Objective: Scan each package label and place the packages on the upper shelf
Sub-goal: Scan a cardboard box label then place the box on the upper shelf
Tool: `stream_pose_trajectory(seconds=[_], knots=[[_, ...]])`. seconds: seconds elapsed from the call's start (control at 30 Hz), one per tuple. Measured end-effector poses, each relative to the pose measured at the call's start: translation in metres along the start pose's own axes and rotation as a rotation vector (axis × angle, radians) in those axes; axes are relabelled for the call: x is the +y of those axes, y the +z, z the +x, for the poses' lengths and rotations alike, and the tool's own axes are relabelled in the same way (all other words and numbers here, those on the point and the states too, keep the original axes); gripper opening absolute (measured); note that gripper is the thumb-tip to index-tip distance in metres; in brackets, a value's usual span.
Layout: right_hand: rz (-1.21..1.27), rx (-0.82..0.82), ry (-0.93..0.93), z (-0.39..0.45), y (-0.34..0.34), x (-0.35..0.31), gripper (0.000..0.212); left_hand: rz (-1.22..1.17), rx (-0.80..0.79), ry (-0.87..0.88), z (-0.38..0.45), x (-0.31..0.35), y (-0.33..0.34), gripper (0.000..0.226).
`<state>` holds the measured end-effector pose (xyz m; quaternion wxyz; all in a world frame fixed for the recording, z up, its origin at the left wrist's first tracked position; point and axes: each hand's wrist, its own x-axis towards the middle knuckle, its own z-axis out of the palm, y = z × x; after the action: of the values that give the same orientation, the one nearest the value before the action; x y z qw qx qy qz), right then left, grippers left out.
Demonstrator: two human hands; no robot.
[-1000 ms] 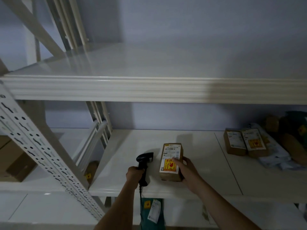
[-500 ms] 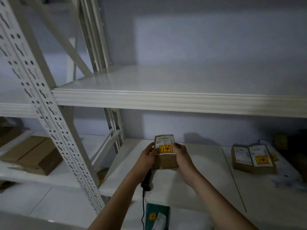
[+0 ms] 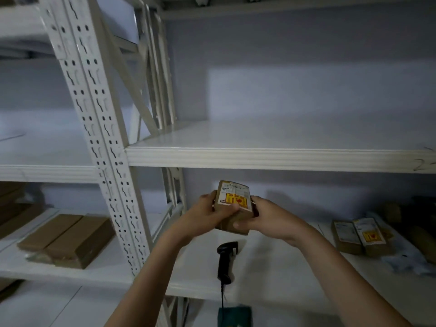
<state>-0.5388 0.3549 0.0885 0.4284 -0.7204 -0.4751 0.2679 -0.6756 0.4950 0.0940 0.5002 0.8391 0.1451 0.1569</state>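
1. A small brown package (image 3: 232,207) is held in the air in front of the rack, above the lower shelf (image 3: 271,267) and below the front lip of the upper shelf (image 3: 271,159).
2. The left hand (image 3: 207,214) grips the package from its left side, with the thumb curled over the near face just under the label (image 3: 234,199).
3. The right hand (image 3: 264,218) grips the package from its right side, fingers wrapped under and around the lower edge.
4. The label faces up toward the camera: white with a yellow-and-red printed block.
5. A black handheld scanner (image 3: 225,261) lies on the lower shelf directly beneath the hands, touched by neither, with its cable running down over the shelf edge.
6. Two more labelled packages (image 3: 358,236) lie side by side on the lower shelf to the right, near a heap of dim, indistinct parcels.
7. In the neighbouring bay to the left, flat brown boxes (image 3: 68,239) lie on the shelf beyond the perforated white upright (image 3: 101,138).
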Motion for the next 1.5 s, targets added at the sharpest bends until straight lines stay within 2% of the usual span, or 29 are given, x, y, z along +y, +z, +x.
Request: stream_pose_trajectory(seconds=[0.1,0.23,0.4,0.53,0.67,0.73,0.87,1.07,1.17,1.23,1.33,1.5], knots=[[-0.051,0.019,0.03,-0.003,0.015,-0.03,0.034,0.101,-0.085,0.055,-0.024,0.003,-0.036,0.04],[-0.072,0.044,-0.02,-0.012,0.034,-0.079,0.037,0.18,-0.095,0.132,-0.056,0.011,-0.088,0.046],[-0.105,0.084,-0.147,-0.022,0.049,-0.138,0.044,0.137,-0.052,0.268,-0.085,0.036,-0.14,0.04],[-0.106,0.192,-0.269,-0.017,0.047,-0.176,0.042,0.121,0.059,0.362,-0.083,0.06,-0.165,0.044],[-0.062,0.343,-0.328,0.009,0.043,-0.192,0.038,-0.006,0.183,0.408,-0.06,0.07,-0.173,0.035],[-0.076,0.422,-0.337,0.029,0.042,-0.19,0.041,-0.006,0.255,0.407,-0.042,0.067,-0.173,0.043],[-0.163,0.484,-0.293,0.072,0.042,-0.181,0.061,0.127,0.437,0.44,-0.005,0.055,-0.173,0.052],[-0.338,0.539,-0.24,0.123,0.043,-0.17,0.045,0.517,0.557,0.422,0.042,0.03,-0.178,0.036],[-0.46,0.578,-0.223,0.143,0.044,-0.168,0.041,0.674,0.585,0.438,0.055,0.027,-0.18,0.036],[-0.571,0.573,-0.198,0.154,0.044,-0.17,0.041,0.836,0.564,0.41,0.065,0.025,-0.18,0.041],[-0.741,0.481,-0.063,0.171,0.042,-0.177,0.041,1.0,0.469,0.281,0.079,0.024,-0.18,0.044],[-0.898,0.373,0.124,0.203,0.034,-0.191,0.05,1.072,0.268,0.082,0.114,0.034,-0.194,0.051]])
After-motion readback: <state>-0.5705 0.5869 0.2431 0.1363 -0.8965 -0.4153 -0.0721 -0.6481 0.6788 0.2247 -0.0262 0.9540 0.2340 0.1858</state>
